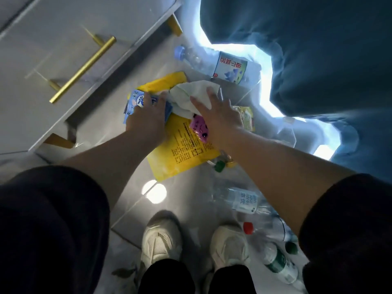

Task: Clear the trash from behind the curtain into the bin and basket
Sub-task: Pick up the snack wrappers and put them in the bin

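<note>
Floor tiles point(180, 187) left of the curtain point(318, 49), frame centre: our left grip point(146, 122) curls round the blue packet point(135, 100), our right grip point(220, 117) lies spread flat on the white tissue point(191, 92) just beside.

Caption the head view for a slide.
Left hand grips a blue packet, right hand rests on white tissue, beside the curtain.

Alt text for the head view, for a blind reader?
Two bare hands reach into floor trash: the left hand grips a blue-and-white wrapper, the right hand rests on crumpled white tissue over a large yellow plastic bag. Clear plastic bottles lie beside a blue curtain.
</note>
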